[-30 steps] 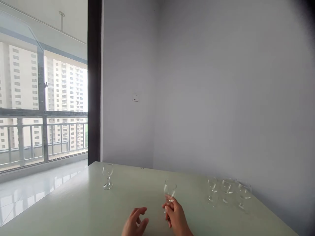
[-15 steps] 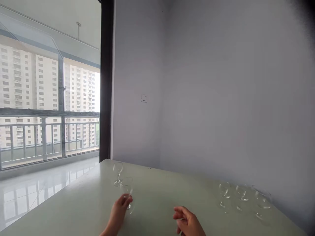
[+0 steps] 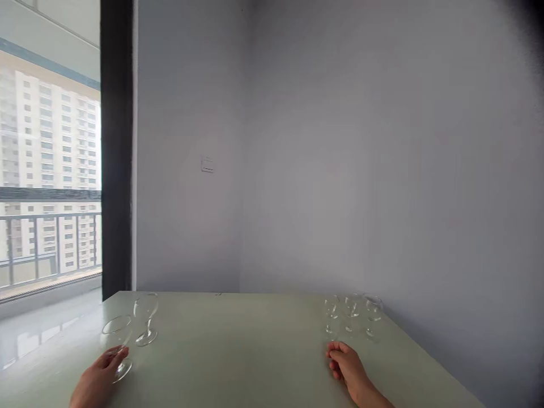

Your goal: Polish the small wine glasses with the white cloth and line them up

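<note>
Left hand (image 3: pixel 100 377) gripping clear stemmed glass (image 3: pixel 117 344), right hand (image 3: pixel 346 368) loosely curled, empty

I'm looking into what seems to be a bare room in a high-rise flat. Plain grey walls (image 3: pixel 340 141) meet in a corner, with a single light switch (image 3: pixel 207 165) on the left one. A pale table (image 3: pixel 238 351) fills the foreground and carries only stemmed glasses (image 3: pixel 351 311). To the left, past a dark frame (image 3: pixel 115 170), a balcony with a railing (image 3: pixel 46 238) and glossy floor (image 3: pixel 42 331) faces tall apartment blocks (image 3: pixel 51 141). I see no other furniture, so the room type stays unclear.
</note>
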Motion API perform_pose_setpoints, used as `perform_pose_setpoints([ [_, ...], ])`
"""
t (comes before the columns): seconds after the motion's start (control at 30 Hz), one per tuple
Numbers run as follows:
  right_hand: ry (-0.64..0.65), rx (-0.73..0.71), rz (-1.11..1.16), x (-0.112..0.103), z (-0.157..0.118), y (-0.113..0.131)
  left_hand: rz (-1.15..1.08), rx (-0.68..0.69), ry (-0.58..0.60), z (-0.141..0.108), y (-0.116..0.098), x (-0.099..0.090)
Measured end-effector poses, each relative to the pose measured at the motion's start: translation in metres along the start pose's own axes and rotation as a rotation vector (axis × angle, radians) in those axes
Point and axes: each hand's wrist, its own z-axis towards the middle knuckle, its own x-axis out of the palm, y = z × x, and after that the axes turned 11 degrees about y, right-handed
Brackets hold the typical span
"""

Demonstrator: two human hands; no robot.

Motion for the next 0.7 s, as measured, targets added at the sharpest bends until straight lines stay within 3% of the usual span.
perform_pose_setpoints([
  [0.13, -0.155, -0.074, -0.030, -0.005, 0.023, 0.002, -0.015, -0.071, 0.050, 0.019, 0.008, 0.000],
  [0.3, -0.193, -0.124, -0.125, -0.003, 0.051, 0.008, -0.021, -0.041, 0.052, 0.008, -0.005, -0.002],
  [0.37, -0.172, -0.123, -0.157, -0.003, 0.061, 0.008, -0.015, -0.059, 0.000, -0.003, -0.009, -0.004],
  [0.5, -0.152, -0.109, -0.197, -0.006, 0.073, 0.003, 0.000, -0.090, -0.211, -0.033, -0.012, -0.004],
  [0.6, -0.132, -0.114, -0.186, 0.004, 0.068, 0.000, -0.046, 0.002, -0.231, -0.064, -0.022, 0.013],
  [0.7, -0.033, -0.137, -0.144, 0.037, 0.045, -0.004, -0.141, 0.151, -0.073, -0.097, -0.046, 0.048],
])
